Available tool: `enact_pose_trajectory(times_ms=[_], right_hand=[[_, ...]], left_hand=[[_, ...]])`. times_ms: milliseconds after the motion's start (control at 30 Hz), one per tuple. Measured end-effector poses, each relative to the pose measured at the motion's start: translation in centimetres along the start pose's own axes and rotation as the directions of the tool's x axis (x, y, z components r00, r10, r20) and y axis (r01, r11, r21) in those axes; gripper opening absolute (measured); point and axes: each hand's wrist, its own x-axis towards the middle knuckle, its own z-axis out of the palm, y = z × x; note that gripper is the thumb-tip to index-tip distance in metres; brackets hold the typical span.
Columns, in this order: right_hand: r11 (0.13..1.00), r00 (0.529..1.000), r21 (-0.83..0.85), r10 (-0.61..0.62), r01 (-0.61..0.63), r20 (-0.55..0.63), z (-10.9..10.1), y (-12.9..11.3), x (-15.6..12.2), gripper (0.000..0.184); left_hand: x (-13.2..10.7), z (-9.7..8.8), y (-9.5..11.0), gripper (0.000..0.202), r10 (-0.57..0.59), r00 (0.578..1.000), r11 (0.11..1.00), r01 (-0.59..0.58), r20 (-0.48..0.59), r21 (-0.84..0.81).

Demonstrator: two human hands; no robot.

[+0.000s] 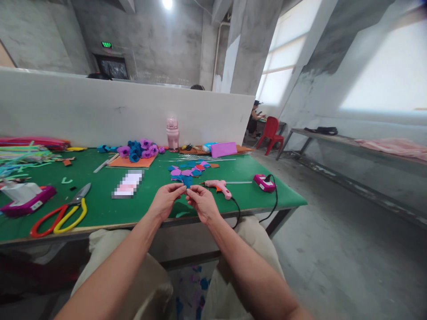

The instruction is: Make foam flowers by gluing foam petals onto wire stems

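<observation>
Between the fingertips of my left hand (168,198) and my right hand (202,201) is a small blue paper piece (187,181). Both hands are closed in a pinch on it, just above the front edge of the green table (133,213). Behind them lie cut purple petals (187,172) and blue and red ones. A pink glue gun (219,186) rests right beside my right hand, its cord hanging over the edge. Scissors (68,211) with one red and one yellow handle lie well to the left.
Purple and blue paper flowers (140,150) sit on an orange sheet (128,162) at the back. A pink bottle (172,134) stands against the white partition (133,106). Magenta power strips (264,182) lie at both sides, and bundled pipe cleaners (23,156) at left. One person sits beyond a red chair (271,131).
</observation>
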Motion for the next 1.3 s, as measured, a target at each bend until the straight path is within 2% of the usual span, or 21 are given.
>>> enact_pose_trajectory(times_ms=[167,600,900,1300], right_hand=[[0.999,0.998,0.018,0.047,-0.048,0.038,0.02,-0.17,-0.2,0.027],[0.989,0.984,0.065,0.123,-0.132,0.131,-0.16,0.21,-0.06,0.031],[0.995,0.978,0.041,0.084,-0.093,0.191,-0.19,0.13,-0.23,0.029],[0.991,0.979,0.062,0.109,-0.122,0.172,-0.26,-0.12,-0.19,0.027]], left_hand=[[0.02,-0.19,0.12,0.023,0.02,0.999,1.0,-0.02,0.028,0.017],[-0.2,0.39,0.38,0.024,0.011,1.0,0.997,-0.011,-0.008,-0.082],[-0.12,0.49,0.49,0.026,0.035,0.998,0.995,-0.039,-0.046,-0.096],[0.31,-0.41,0.31,0.025,0.049,0.998,0.998,-0.05,-0.036,-0.024]])
